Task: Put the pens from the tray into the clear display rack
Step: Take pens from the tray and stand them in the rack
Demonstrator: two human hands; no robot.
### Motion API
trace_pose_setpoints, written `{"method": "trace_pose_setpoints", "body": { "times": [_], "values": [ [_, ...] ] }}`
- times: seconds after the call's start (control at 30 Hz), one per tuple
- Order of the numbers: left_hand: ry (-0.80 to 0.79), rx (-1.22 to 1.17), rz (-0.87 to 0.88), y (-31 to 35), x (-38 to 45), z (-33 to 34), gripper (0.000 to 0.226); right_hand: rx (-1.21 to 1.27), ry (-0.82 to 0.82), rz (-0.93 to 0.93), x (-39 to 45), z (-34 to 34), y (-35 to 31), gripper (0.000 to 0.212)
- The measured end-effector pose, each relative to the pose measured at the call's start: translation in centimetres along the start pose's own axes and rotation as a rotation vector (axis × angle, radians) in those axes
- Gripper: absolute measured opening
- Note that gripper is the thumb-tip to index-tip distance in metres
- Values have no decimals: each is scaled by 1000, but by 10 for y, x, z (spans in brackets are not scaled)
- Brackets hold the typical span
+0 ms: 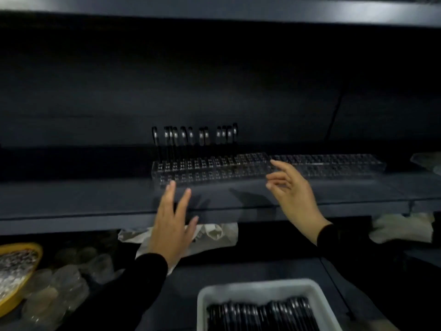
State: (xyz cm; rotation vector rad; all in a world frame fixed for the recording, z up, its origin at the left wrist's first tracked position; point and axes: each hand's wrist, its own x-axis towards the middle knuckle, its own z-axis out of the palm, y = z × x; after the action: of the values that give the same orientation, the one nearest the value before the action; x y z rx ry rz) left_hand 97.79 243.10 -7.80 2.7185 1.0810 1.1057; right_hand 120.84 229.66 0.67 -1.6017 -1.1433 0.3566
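left hand (172,225) empty, fingers straight, at rack (214,169) front | right hand (292,192) empty, fingers loose, at rack's right end | pens (262,316) in tray (262,289) (some pens upright in rack, back row)

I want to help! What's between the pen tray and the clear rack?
In the head view, the left hand, crumpled white paper and the dark shelf edge lie between the tray and the clear rack.

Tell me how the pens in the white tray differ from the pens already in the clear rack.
The pens in the tray lie flat, packed side by side; the pens in the rack stand upright with gaps between them. The tray pens sit low near the camera; the rack pens stand on the shelf above. Both sets look dark.
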Motion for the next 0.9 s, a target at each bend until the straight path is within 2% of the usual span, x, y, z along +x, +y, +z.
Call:
{"method": "trace_pose_setpoints", "body": {
  "times": [0.1,0.2,0.3,0.4,0.53,0.73,0.9],
  "values": [
    [-218,-57,36,21,-61,26,56,13,132,7,-57,4,36,34],
    [-463,-68,-148,34,-117,57,63,-26,204,85,-105,18,83,31],
    [-777,-66,-449,37,-154,80,78,-64,147,299,-142,36,135,25],
    [-904,-37,-543,40,-180,96,87,-213,-16,515,-168,54,195,27],
    [-832,-99,-559,37,-198,109,91,-342,-238,736,-183,72,240,23],
    [-726,-99,-553,41,-204,111,88,-419,-238,790,-182,92,247,29],
    [-745,-82,-541,42,-203,108,89,-447,-257,771,-178,90,241,21]
  ]
}}
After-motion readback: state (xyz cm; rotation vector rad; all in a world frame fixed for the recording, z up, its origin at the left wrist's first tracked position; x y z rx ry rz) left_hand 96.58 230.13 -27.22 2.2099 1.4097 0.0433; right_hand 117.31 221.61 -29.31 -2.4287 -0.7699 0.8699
